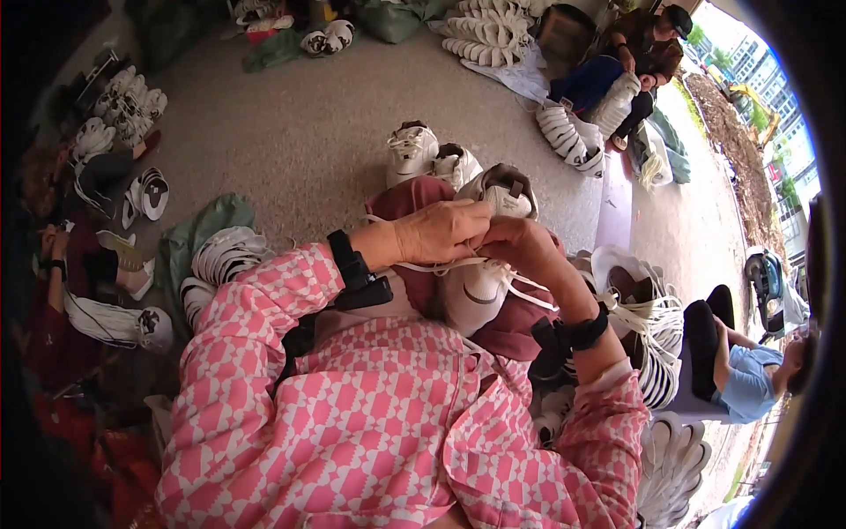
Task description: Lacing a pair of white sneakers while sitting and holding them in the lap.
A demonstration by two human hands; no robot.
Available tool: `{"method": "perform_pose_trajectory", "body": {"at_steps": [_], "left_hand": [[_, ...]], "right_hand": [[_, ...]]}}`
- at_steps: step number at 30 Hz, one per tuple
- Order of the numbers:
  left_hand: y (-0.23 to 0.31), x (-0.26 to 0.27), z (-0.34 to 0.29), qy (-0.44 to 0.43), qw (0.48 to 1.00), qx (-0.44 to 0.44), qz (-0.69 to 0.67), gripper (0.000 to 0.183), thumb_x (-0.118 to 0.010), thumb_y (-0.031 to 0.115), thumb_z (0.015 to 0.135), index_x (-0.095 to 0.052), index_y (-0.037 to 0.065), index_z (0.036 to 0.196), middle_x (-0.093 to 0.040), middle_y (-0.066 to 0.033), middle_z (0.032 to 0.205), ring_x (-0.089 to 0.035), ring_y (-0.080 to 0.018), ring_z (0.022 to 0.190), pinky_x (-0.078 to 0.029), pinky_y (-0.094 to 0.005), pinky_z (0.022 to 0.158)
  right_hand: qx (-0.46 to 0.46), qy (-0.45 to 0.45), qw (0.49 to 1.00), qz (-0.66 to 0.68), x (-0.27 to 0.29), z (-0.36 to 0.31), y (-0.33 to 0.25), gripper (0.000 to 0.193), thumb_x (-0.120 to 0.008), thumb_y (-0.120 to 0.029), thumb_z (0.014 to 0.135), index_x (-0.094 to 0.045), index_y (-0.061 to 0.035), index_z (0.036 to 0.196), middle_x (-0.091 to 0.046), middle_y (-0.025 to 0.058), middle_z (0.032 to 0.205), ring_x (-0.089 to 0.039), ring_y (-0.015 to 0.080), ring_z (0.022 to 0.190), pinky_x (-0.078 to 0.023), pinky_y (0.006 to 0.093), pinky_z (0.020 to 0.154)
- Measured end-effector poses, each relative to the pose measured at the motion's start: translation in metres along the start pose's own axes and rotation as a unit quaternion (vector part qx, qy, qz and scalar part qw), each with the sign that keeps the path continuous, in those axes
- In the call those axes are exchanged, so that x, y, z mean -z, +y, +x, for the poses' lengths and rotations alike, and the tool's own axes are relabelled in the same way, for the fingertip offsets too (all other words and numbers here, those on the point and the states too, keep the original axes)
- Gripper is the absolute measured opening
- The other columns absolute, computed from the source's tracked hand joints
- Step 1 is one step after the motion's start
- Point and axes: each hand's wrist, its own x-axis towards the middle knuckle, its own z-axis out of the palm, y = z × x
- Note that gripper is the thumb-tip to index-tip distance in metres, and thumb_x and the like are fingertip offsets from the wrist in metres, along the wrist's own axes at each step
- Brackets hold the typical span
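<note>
A white sneaker [473,295] rests toe toward me between my knees, over dark red trousers. Its white shoelace [520,280] runs under my fingers, with loose ends trailing to both sides. My left hand [443,231] is closed in a pinch above the shoe's opening. Against it, my right hand [522,242] has its fingers bent round the lace; the fingertips are partly hidden. Just beyond my hands stands a beige shoe [500,192] with a dark lining. Past my knees, a laced white shoe [412,152] and another white shoe [457,164] sit on the floor.
Nested white shoes [231,256] lie at my left by a green sack [211,216]. On my right are more shoes with loose laces [639,304]. Other people sit around: one at the far right [648,53], one in blue [749,379], one at the left edge [57,264].
</note>
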Motion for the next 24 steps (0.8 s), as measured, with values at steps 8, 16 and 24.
{"method": "perform_pose_trajectory", "body": {"at_steps": [8,16,24], "left_hand": [[-0.003,-0.002,0.016,-0.036,0.996,0.010,-0.078,0.017,-0.067,0.003,0.072,-0.051,0.003,0.076,-0.050,-0.0094,0.084,-0.057,-0.0293,0.079,-0.046,-0.0377,0.070],[-0.002,0.000,0.021,-0.071,0.994,0.062,-0.049,0.013,-0.064,0.008,0.076,-0.055,0.002,0.083,-0.054,-0.0097,0.082,-0.059,-0.0268,0.075,-0.047,-0.0350,0.068],[0.024,0.017,0.031,0.096,0.960,0.103,-0.243,0.064,-0.070,0.017,0.083,-0.043,0.005,0.139,-0.054,-0.0110,0.129,-0.055,-0.0191,0.112,-0.045,-0.0335,0.095]], "right_hand": [[-0.085,0.185,0.965,0.166,0.002,-0.029,0.011,0.014,-0.064,0.002,0.082,-0.070,-0.0028,0.094,-0.069,0.0050,0.084,-0.066,0.0148,0.079,-0.052,0.0285,0.068],[-0.109,0.456,0.863,0.188,0.087,-0.045,-0.047,0.013,-0.070,-0.007,0.086,-0.072,-0.0006,0.097,-0.071,0.0027,0.087,-0.058,0.0049,0.072,-0.043,0.0190,0.062],[-0.114,0.334,0.905,0.238,0.045,-0.023,-0.057,0.010,-0.066,-0.001,0.088,-0.070,0.0013,0.096,-0.068,0.0008,0.086,-0.060,0.0055,0.075,-0.048,0.0185,0.065]]}}
